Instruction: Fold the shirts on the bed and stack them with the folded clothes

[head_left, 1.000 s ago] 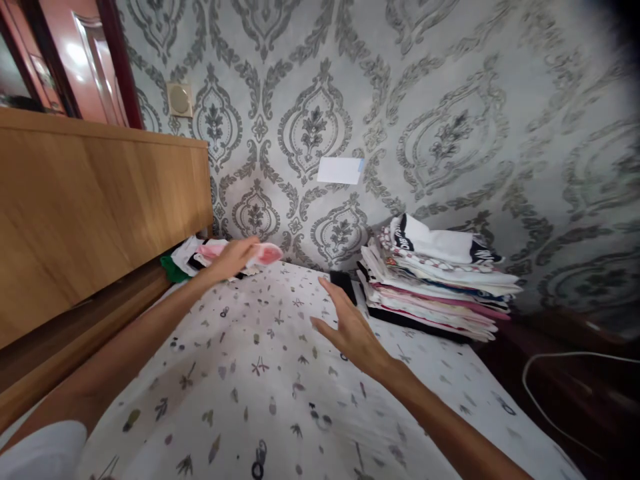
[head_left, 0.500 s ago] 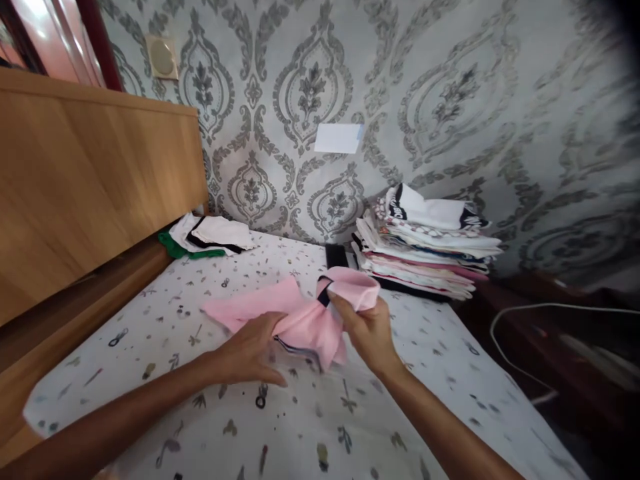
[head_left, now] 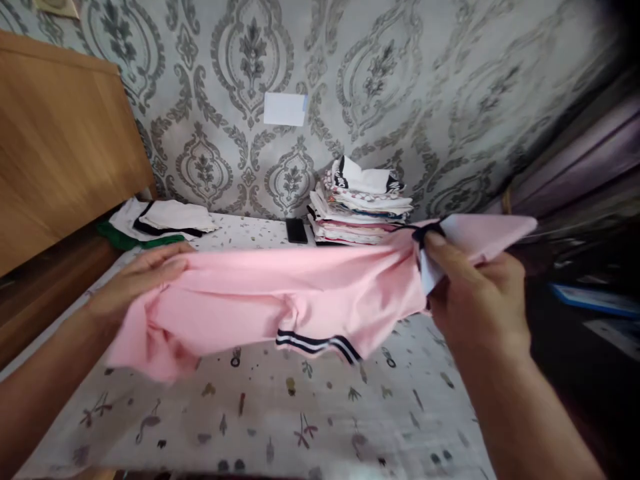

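Above the sheet (head_left: 280, 413), a pink shirt (head_left: 280, 300) hangs stretched between both hands, clear of the bed. At its left end, the left hand (head_left: 135, 283) grasps the bunched cloth, fingers folded over the top edge. At the other end, the right hand (head_left: 475, 300) pinches the dark-trimmed collar, thumb on top. A black-and-white striped cuff (head_left: 315, 343) droops from the shirt's lower edge. Against the wall stands a stack (head_left: 360, 207) of folded clothes, a phone (head_left: 297, 231) just beside it; a smaller pile (head_left: 155, 223) lies near the headboard (head_left: 60, 147)
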{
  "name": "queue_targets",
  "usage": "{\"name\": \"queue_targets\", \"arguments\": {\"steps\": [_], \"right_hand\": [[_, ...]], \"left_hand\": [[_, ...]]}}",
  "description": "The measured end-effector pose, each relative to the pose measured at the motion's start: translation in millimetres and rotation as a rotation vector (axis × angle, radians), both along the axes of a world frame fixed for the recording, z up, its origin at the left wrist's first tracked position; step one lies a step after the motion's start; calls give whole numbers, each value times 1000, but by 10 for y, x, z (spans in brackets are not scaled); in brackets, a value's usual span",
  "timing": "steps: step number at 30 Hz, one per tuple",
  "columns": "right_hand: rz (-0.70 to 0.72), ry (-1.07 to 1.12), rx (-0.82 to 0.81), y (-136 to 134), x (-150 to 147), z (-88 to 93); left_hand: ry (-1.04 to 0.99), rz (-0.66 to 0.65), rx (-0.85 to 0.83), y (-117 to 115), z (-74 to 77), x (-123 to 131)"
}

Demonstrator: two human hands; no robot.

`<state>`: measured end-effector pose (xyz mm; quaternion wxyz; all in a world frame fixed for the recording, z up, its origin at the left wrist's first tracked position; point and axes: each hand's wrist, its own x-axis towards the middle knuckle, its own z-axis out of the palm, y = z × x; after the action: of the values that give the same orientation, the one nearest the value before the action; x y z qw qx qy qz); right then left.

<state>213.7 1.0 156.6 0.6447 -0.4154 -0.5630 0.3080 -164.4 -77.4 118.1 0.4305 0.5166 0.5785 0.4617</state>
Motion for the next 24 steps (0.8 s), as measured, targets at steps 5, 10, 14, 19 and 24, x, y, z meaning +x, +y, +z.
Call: {"name": "queue_targets", "arguments": {"steps": [5,10,14,19,24], "right_hand": [[223,146,-402,314,40,-312],[201,-199,-521,376,152,-1283],[341,-770,-259,216,225,-1554],[422,-1221,-155,153,25,-1399],[283,-1360,-302,288,-79,-1340]], "left_hand": [[102,-35,-148,494,-110,-151],[249,107,-277,623,-726,-289],[429,-101,-211,343,-834,-223],[832,-323,-147,-19,-874,-45],[979,-171,-155,-196,-986,-29]]}}
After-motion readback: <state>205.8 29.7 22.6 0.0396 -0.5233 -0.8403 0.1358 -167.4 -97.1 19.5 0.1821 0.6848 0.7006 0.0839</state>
